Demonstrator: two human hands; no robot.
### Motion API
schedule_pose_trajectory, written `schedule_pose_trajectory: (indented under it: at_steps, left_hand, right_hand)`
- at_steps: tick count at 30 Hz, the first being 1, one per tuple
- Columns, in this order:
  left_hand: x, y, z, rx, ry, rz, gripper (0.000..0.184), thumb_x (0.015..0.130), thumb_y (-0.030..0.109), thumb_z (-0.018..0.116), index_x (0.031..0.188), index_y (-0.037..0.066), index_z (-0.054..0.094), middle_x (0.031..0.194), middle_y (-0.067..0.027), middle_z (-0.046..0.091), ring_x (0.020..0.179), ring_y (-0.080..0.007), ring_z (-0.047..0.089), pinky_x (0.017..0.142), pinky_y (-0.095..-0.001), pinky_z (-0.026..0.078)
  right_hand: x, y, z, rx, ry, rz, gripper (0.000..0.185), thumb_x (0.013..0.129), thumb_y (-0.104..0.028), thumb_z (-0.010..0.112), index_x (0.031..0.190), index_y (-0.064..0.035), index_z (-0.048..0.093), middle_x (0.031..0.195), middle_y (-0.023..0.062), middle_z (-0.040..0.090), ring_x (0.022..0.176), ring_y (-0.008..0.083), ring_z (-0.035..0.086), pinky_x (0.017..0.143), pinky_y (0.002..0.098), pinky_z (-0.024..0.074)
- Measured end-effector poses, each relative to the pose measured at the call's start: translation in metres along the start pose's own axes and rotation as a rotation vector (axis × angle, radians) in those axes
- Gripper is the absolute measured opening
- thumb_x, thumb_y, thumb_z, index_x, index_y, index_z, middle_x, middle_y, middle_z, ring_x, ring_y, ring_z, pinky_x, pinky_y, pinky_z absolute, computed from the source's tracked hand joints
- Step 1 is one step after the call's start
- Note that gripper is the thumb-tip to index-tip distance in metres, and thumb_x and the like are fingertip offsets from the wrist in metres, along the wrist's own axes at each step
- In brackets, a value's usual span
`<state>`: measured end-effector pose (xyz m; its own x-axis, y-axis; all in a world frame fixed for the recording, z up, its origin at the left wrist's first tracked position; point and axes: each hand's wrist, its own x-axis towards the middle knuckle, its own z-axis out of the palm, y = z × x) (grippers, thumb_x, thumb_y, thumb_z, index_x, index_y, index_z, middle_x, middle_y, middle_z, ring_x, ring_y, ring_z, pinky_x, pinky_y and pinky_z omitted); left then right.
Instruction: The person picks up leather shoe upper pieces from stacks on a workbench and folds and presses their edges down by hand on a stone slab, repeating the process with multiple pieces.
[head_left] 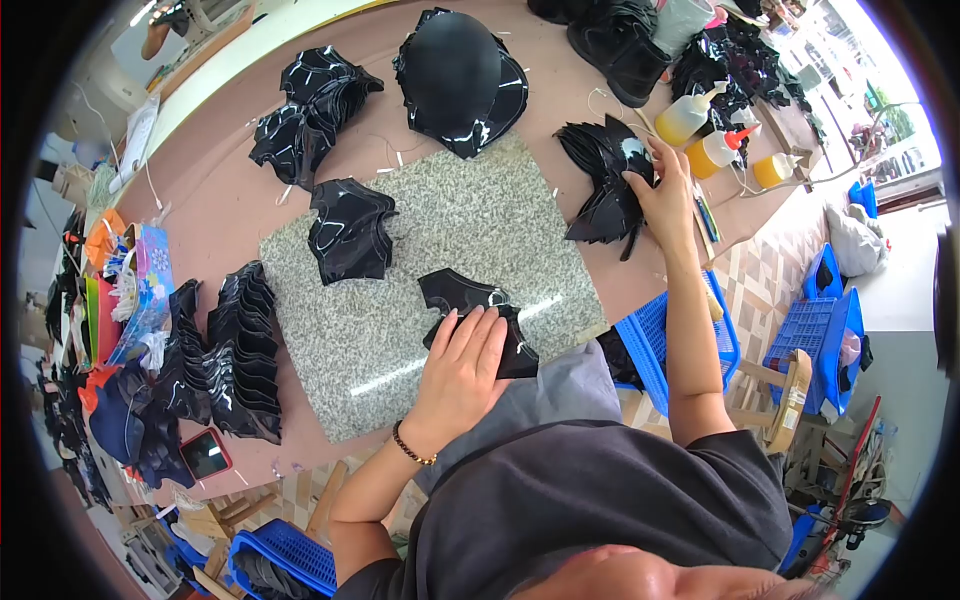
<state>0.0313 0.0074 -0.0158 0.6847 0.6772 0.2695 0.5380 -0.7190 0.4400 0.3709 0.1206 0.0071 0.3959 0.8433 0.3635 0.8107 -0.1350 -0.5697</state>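
Note:
My left hand (462, 368) lies flat, fingers stretched, on a glossy black leather piece (452, 290) at the near edge of a speckled stone slab (345, 340). White marks or threads show on that piece. Off to the right, my right hand (662, 195) has thumb and fingertips closed on the edge of a fanned stack of black leather pieces (605, 205). How many pieces it pinches is hidden. Another small pile of shiny black pieces (352, 232) rests on the slab's far left part.
Stacks of black pieces (245, 350) stand at the left near a phone (206, 455). More piles (310, 110) lie at the back. Glue bottles (685, 118) and black boots (620, 50) stand right. Blue baskets (650, 350) sit below the table edge.

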Motion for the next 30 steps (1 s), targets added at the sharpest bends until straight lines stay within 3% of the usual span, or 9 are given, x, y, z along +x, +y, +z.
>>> schedule_pose_trajectory:
  at_steps: [6, 8, 12, 13, 16, 20, 22, 27, 30]
  left_hand:
    - [0.0, 0.0, 0.007, 0.094, 0.041, 0.008, 0.063, 0.076, 0.01, 0.071, 0.134, -0.005, 0.052, 0.135, -0.02, 0.059, 0.129, -0.0345, 0.054, 0.114, -0.0543, 0.034]
    - [0.001, -0.002, 0.009, 0.118, 0.074, 0.024, 0.048, 0.083, 0.009, 0.061, 0.129, -0.006, 0.057, 0.131, -0.0196, 0.061, 0.126, -0.0335, 0.056, 0.115, -0.0539, 0.034]
    - [0.003, -0.001, 0.006, 0.074, 0.068, 0.028, 0.048, 0.077, 0.007, 0.064, 0.124, -0.003, 0.061, 0.132, -0.0192, 0.06, 0.127, -0.0333, 0.055, 0.114, -0.0544, 0.034]
    - [0.003, 0.0, 0.005, 0.07, 0.062, 0.032, 0.05, 0.073, 0.006, 0.066, 0.122, -0.002, 0.062, 0.132, -0.0192, 0.06, 0.127, -0.0337, 0.054, 0.114, -0.0545, 0.034]
    - [0.002, 0.003, 0.006, 0.052, 0.046, 0.013, 0.053, 0.069, 0.004, 0.068, 0.121, -0.002, 0.063, 0.132, -0.0196, 0.059, 0.128, -0.0348, 0.053, 0.113, -0.0552, 0.034]
    - [0.0, 0.002, 0.008, 0.068, 0.031, 0.005, 0.052, 0.07, 0.006, 0.069, 0.121, -0.002, 0.063, 0.138, -0.0198, 0.057, 0.128, -0.0342, 0.053, 0.113, -0.0545, 0.034]
    - [0.001, 0.003, 0.006, 0.079, 0.022, -0.002, 0.053, 0.07, 0.007, 0.069, 0.122, -0.002, 0.063, 0.14, -0.0195, 0.056, 0.128, -0.0336, 0.053, 0.113, -0.0541, 0.034]
    - [0.005, 0.009, 0.004, 0.075, -0.015, -0.072, 0.06, 0.068, 0.011, 0.072, 0.126, 0.0, 0.062, 0.145, -0.0177, 0.053, 0.128, -0.0322, 0.053, 0.114, -0.0521, 0.034]
    - [0.006, 0.011, 0.002, 0.051, -0.024, -0.12, 0.063, 0.065, 0.012, 0.074, 0.126, 0.001, 0.063, 0.145, -0.0165, 0.052, 0.131, -0.0325, 0.05, 0.114, -0.0516, 0.034]
  right_hand:
    - [0.004, 0.017, 0.007, -0.106, 0.053, -0.118, 0.045, 0.077, -0.012, 0.082, 0.119, -0.0022, 0.068, 0.096, 0.0094, 0.065, 0.089, 0.0205, 0.06, 0.079, 0.0357, 0.0483]
    - [0.005, 0.014, -0.002, 0.062, -0.052, 0.05, 0.037, 0.078, -0.012, 0.082, 0.111, -0.0007, 0.068, 0.089, 0.0079, 0.067, 0.084, 0.0188, 0.061, 0.077, 0.0341, 0.0488]
    - [0.004, 0.036, 0.005, 0.242, -0.047, 0.087, 0.031, 0.079, -0.015, 0.08, 0.103, -0.0003, 0.069, 0.083, 0.0074, 0.069, 0.079, 0.0184, 0.064, 0.077, 0.0312, 0.05]
    - [-0.001, 0.036, 0.006, 0.182, 0.041, -0.063, 0.026, 0.08, -0.014, 0.08, 0.099, -0.0001, 0.067, 0.083, 0.0069, 0.069, 0.08, 0.0156, 0.063, 0.076, 0.0299, 0.0496]
    - [-0.007, 0.038, 0.009, 0.752, -0.024, -0.04, 0.013, 0.089, 0.002, 0.071, 0.1, -0.0015, 0.065, 0.094, 0.0038, 0.07, 0.086, 0.0109, 0.064, 0.08, 0.0264, 0.0514]
    - [-0.006, 0.009, -0.007, 1.239, -0.066, 0.154, 0.024, 0.093, 0.008, 0.063, 0.115, 0.0008, 0.059, 0.108, 0.0083, 0.07, 0.09, 0.0129, 0.068, 0.082, 0.0256, 0.0552]
    - [-0.007, -0.007, -0.017, 1.334, -0.364, 0.173, 0.025, 0.093, 0.006, 0.063, 0.117, 0.0, 0.059, 0.111, 0.0087, 0.07, 0.091, 0.0145, 0.069, 0.084, 0.0275, 0.0557]
    - [-0.037, -0.04, 0.003, 0.853, -1.045, 0.203, 0.025, 0.09, 0.002, 0.071, 0.112, -0.0008, 0.06, 0.1, 0.0007, 0.067, 0.094, 0.0068, 0.06, 0.084, 0.0248, 0.0496]
    - [-0.057, -0.057, 0.02, 0.914, -1.208, 0.184, 0.024, 0.09, 0.004, 0.07, 0.111, 0.0022, 0.06, 0.102, 0.0021, 0.067, 0.097, 0.0069, 0.06, 0.086, 0.0257, 0.0496]
